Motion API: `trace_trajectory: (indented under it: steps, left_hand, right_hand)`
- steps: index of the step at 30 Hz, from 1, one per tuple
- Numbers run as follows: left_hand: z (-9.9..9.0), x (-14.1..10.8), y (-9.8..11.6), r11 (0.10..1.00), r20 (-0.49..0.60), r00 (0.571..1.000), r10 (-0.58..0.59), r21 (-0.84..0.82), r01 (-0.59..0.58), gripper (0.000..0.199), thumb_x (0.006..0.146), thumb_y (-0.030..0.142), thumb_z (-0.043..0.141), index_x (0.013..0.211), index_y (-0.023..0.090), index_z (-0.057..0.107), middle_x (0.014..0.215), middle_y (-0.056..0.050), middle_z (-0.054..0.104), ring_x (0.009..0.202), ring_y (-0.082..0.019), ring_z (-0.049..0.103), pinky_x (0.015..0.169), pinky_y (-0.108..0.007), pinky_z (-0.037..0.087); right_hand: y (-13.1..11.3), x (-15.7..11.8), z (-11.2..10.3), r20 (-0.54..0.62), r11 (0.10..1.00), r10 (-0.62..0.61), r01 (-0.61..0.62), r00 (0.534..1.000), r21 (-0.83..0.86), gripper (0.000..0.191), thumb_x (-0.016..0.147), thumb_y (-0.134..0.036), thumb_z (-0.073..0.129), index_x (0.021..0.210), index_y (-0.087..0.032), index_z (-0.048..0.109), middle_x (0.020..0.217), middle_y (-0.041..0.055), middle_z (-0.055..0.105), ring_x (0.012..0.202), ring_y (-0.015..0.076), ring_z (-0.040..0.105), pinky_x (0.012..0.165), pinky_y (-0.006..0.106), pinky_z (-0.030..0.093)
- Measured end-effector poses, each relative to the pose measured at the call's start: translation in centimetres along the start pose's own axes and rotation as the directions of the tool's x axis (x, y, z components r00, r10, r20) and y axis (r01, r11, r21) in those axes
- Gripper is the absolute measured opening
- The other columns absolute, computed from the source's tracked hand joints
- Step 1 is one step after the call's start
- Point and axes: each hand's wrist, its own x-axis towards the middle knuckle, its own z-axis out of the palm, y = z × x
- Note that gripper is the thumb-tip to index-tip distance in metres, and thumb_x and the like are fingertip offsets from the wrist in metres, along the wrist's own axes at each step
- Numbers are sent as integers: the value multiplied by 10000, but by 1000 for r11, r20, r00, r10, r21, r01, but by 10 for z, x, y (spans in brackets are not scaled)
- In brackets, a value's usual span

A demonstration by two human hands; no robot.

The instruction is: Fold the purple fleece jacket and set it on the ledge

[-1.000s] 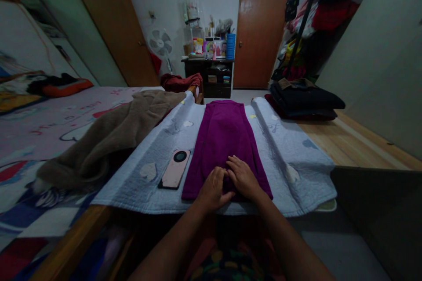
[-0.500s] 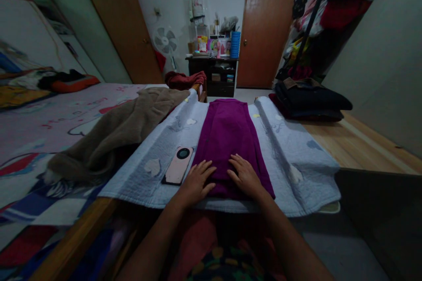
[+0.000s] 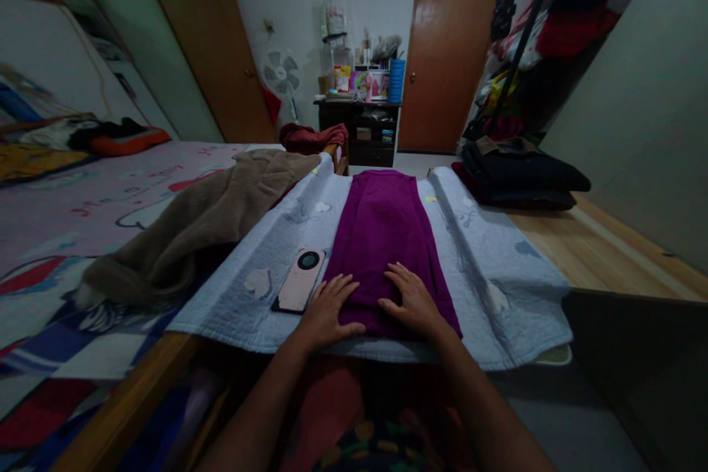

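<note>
A purple garment point(image 3: 381, 236), folded into a long narrow shape, lies flat on a pale blue quilted cloth point(image 3: 476, 265). At its near left edge my left hand point(image 3: 330, 313) rests with the fingers stretched out and the thumb pointing inward. My right hand point(image 3: 412, 299) lies palm down on the near right part of the garment, fingers spread. Neither hand grasps anything. Beside my left hand is a pink phone point(image 3: 299, 280) with a round black camera area, lying on the cloth.
A brown fleecy cloth point(image 3: 204, 221) drapes over the bed edge on the left. Folded dark clothes point(image 3: 523, 173) are stacked on a wooden surface point(image 3: 613, 247) at right. Behind stand a fan point(image 3: 282, 72), a dark cabinet point(image 3: 335, 116) and a brown door point(image 3: 439, 51).
Both hands stay on the garment with only slight shifts; the left hand's thumb reaches a little further inward. The whole view has moved slightly.
</note>
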Motion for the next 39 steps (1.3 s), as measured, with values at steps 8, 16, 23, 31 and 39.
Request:
trace_trajectory:
  steps: [8,16,23,31,39]
  left_hand:
    - [-18,26,21,999,-65,997,-45,-10,45,300,923,407,507,1120,235,653,1248,-69,628,1246,-253,489,1094,-480,308]
    - [-13,64,48,990,-55,990,129,-45,-131,229,908,296,536,1090,217,652,1241,-57,608,1171,-209,516,1042,-357,392]
    - [-2,62,40,993,15,994,105,47,-106,380,893,366,568,1271,323,563,1337,-42,503,1191,-248,449,1003,-423,405]
    - [-1,62,41,991,113,990,84,94,-95,506,910,325,525,1395,426,423,1381,-59,427,1207,-277,414,1000,-469,390]
    - [-18,70,48,995,211,975,67,58,-81,515,880,317,531,1375,432,449,1299,-62,492,1139,-285,457,956,-463,421]
  right_hand:
    - [0,-1,2,11,1000,6,-7,1000,27,621,815,-472,618,1348,-171,512,1465,119,435,1395,264,317,1148,468,252]
    - [1,23,-30,139,992,-26,8,990,129,333,908,-326,502,1171,-170,632,1218,103,644,1171,213,560,1015,349,415]
    - [23,55,-16,136,986,-23,45,990,-161,457,928,-284,445,1365,-157,489,1494,116,398,1413,232,282,1148,453,210]
    - [58,101,-13,170,966,56,-11,984,-260,642,934,-529,396,1454,-155,375,1555,119,271,1446,245,191,1162,444,146]
    - [76,135,-18,181,959,112,-59,977,-277,691,926,-565,375,1472,-144,334,1576,108,216,1453,247,162,1161,428,144]
